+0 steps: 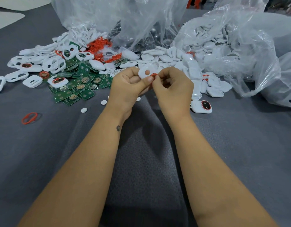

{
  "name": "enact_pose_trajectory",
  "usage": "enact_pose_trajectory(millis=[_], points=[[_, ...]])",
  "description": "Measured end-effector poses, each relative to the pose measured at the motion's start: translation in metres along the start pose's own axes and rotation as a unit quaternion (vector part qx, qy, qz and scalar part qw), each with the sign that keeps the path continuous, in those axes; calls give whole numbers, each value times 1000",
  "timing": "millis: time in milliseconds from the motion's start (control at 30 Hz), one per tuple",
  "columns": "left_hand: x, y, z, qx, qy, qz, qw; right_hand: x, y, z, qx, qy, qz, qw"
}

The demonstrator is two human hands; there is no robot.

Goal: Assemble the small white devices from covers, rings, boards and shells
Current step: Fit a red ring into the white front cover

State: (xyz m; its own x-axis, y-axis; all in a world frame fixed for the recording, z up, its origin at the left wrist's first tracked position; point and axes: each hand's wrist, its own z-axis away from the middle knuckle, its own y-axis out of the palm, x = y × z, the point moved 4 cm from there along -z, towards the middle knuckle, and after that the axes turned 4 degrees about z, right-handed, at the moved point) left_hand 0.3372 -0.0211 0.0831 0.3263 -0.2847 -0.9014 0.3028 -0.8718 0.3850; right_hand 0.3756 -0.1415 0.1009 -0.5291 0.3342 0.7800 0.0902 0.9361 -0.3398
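Note:
My left hand (pixel 128 86) holds a white cover (pixel 145 69) with an oval hole, thumb at its lower edge. A finger shows through the hole. My right hand (pixel 172 86) pinches a red ring (pixel 154 74) against the cover's right edge. Both hands hover above the grey cloth, in front of the piles of parts. To the left lie green boards (pixel 79 86) and more white covers (pixel 33 66), some with red rings fitted. A heap of loose red rings (pixel 98 45) lies behind them. White shells (pixel 179 61) spill from a bag on the right.
Clear plastic bags (pixel 239 51) rise at the back and right. One assembled device (pixel 201 106) lies right of my right wrist. A stray red ring (pixel 29 118) and small white discs (pixel 84 110) lie on the grey cloth (pixel 141 161) at left.

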Motion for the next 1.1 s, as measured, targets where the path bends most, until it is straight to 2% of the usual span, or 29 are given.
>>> enact_pose_trajectory(millis=[333, 833, 933, 1100], points=[[0, 0, 1, 4, -3, -7, 1000, 1, 0, 1, 10, -34, 20, 999], [-2, -1, 2, 37, -7, -68, 997, -7, 2, -3, 87, 27, 1, 996], [-3, 0, 3, 28, 6, -74, 997, -9, 2, -5, 95, 62, -25, 993], [-4, 0, 3, 29, 4, -73, 997, -10, 2, -5, 104, 123, -133, 978]])
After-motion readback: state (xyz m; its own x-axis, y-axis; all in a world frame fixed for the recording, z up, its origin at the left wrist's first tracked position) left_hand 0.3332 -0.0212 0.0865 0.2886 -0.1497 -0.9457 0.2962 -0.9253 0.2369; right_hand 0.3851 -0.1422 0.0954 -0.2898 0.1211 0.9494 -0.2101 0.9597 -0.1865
